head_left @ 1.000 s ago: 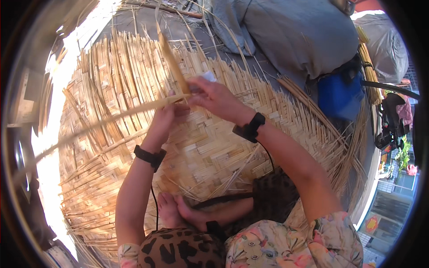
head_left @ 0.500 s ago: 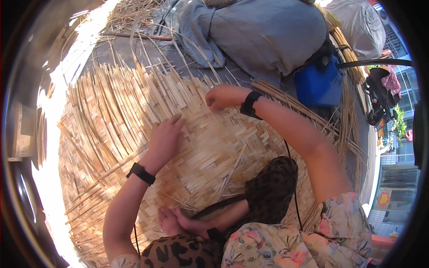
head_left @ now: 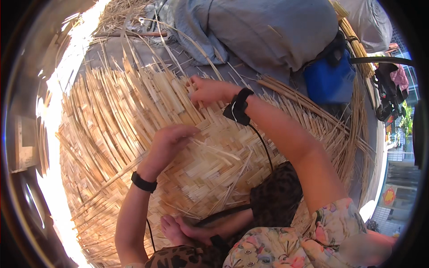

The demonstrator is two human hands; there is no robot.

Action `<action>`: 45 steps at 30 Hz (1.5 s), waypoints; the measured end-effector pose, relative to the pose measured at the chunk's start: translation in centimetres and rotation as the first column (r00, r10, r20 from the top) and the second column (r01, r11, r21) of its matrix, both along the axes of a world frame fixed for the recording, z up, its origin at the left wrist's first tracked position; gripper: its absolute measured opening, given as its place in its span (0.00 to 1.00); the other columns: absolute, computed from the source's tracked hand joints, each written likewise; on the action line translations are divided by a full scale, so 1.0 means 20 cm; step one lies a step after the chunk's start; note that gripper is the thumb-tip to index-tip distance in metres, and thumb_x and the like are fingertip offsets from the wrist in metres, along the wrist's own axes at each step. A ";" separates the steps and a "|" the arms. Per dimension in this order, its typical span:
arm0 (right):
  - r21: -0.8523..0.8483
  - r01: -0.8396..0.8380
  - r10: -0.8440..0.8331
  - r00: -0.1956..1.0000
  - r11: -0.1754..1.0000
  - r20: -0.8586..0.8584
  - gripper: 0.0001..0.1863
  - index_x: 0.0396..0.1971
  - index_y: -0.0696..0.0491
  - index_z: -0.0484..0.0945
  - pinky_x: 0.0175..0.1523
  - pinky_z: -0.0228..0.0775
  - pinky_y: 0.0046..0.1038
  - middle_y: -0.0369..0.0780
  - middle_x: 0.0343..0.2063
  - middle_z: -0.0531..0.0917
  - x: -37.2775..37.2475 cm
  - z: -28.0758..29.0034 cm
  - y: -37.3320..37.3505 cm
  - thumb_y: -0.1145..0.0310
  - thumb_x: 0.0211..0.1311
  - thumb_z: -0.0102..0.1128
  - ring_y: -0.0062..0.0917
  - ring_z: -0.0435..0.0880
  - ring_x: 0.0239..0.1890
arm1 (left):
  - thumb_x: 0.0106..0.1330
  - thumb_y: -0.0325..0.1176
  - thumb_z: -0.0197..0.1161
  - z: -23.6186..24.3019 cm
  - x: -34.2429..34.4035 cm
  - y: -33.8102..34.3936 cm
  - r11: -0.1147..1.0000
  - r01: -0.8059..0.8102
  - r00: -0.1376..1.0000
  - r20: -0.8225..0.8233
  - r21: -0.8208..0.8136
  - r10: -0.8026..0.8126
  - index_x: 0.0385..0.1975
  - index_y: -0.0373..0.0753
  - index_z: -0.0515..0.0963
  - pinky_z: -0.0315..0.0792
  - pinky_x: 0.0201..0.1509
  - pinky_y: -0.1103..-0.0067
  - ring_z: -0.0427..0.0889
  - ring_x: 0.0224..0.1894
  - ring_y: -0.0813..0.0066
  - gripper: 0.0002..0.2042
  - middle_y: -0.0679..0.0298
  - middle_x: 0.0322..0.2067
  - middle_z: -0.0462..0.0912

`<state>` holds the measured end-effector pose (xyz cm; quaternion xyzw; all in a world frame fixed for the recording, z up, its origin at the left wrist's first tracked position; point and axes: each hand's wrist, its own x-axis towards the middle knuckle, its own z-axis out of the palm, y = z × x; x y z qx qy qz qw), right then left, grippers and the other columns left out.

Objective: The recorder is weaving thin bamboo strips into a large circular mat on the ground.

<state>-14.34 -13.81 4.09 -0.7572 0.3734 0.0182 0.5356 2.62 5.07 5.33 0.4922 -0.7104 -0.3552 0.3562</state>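
A large mat [head_left: 192, 187] of pale, flat plant strips lies under me, woven near my legs. Its far part fans out into long loose strips [head_left: 111, 102]. My left hand [head_left: 172, 140] hovers low over the weave, its fingers curved and apart from the thumb. Close to those fingertips, a few thin strips [head_left: 219, 151] stick up from the weave. Farther off and to the right, my right hand [head_left: 210, 91] is closed at the ends of the loose strips, slightly blurred. It seems to pinch a strip, though the fingers partly hide it.
My bare feet [head_left: 174, 230] rest on the mat's near part. Beyond the mat are a grey cloth-covered bundle [head_left: 268, 35] and a blue container [head_left: 328, 78]. Long stalks [head_left: 304, 102] lie along the right side. A black cable [head_left: 263, 138] hangs from my right wrist.
My right hand has moved left and slightly farther out onto the loose strip ends. My left hand has come down a little nearer, and thin strips now stand raised by its fingers.
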 end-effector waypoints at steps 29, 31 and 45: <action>-0.348 -0.118 0.173 0.976 0.930 0.130 0.17 0.52 0.51 0.77 0.45 0.75 0.24 0.37 0.39 0.85 -0.21 0.14 0.29 0.73 0.62 0.64 0.19 0.84 0.40 | 0.67 0.25 0.58 -0.27 -0.07 -0.23 0.876 0.024 0.741 -0.597 0.481 0.307 0.48 0.37 0.74 0.71 0.53 0.79 0.77 0.45 0.76 0.11 0.65 0.42 0.78; -0.416 0.015 0.083 0.972 0.909 0.218 0.17 0.53 0.51 0.77 0.47 0.75 0.25 0.39 0.39 0.86 -0.26 0.19 0.28 0.72 0.64 0.62 0.22 0.85 0.40 | 0.67 0.24 0.58 -0.28 -0.10 -0.23 0.842 0.127 0.657 -0.680 0.524 0.324 0.52 0.35 0.73 0.71 0.57 0.77 0.78 0.49 0.73 0.14 0.62 0.46 0.79; -0.636 -0.454 0.205 0.881 0.624 -0.427 0.06 0.32 0.47 0.79 0.43 0.73 0.44 0.43 0.31 0.83 -0.35 0.11 0.19 0.61 0.60 0.62 0.43 0.83 0.39 | 0.61 0.35 0.69 -0.36 0.09 0.53 0.836 -0.458 0.616 0.569 -0.303 0.544 0.64 0.42 0.70 0.55 0.69 0.58 0.64 0.66 0.54 0.30 0.55 0.59 0.70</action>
